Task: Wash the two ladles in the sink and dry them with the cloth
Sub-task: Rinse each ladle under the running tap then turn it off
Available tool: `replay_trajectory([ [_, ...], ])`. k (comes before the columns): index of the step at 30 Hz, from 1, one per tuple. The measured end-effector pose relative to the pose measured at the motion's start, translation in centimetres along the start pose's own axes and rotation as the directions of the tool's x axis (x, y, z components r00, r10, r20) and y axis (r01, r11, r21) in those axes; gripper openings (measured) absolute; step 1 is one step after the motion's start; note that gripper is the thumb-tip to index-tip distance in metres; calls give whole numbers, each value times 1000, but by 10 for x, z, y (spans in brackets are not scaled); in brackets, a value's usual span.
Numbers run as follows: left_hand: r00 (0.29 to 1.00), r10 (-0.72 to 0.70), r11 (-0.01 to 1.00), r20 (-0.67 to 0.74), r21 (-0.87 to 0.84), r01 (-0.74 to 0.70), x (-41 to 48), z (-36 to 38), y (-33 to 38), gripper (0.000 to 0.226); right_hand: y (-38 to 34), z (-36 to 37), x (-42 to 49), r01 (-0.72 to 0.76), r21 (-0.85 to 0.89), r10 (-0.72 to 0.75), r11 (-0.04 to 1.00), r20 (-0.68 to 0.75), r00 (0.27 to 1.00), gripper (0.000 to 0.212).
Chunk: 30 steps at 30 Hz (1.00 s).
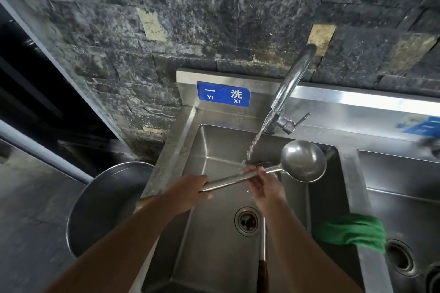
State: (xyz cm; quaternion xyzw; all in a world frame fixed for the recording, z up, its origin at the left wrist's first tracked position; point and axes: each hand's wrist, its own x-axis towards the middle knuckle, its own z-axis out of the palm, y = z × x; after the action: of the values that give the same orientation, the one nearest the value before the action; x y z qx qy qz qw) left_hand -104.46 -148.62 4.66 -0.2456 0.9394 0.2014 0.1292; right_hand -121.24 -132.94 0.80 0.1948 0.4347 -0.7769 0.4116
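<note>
Left hand (pixel 190 189) gripped handle end of ladle (pixel 302 162), fingers curled round shaft. Right hand (pixel 267 187) held shaft near bowl between fingers and thumb, under water stream (pixel 254 144) from faucet (pixel 291 84). We noted ladle held level above left sink basin (pixel 214 147), bowl upward, pointing right. Second ladle (pixel 262 245) lay in basin, beside drain (pixel 247 221), dark grip toward us. Green cloth (pixel 352 231) draped over divider between basins. Round metal pan (pixel 107 204) left of sink.

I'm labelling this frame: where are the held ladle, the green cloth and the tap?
held ladle (pixel 303 162), head view, inside of its bowl.
green cloth (pixel 352 231), head view, middle of its folds.
tap (pixel 289 83), head view, bend of the spout.
</note>
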Motion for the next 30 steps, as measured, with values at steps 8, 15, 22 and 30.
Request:
replay_trajectory([
  [8,993,-62,989,-102,129,76,22,-13,20,18,-74,-16,-1,125,104,-112,987,-121,986,11],
  [15,981,-120,966,-150,208,150,25,-13,50,18,-19,32,7,26,389,-10,921,-44,999,43],
  [22,965,-184,955,-185,198,220,18,-3,30,31,72,78,-7,-173,291,166,941,48,985,28],
  [30,961,-204,944,-189,222,244,-8,-19,-13,22,9,46,4,-67,398,83,915,-22,996,44],
])
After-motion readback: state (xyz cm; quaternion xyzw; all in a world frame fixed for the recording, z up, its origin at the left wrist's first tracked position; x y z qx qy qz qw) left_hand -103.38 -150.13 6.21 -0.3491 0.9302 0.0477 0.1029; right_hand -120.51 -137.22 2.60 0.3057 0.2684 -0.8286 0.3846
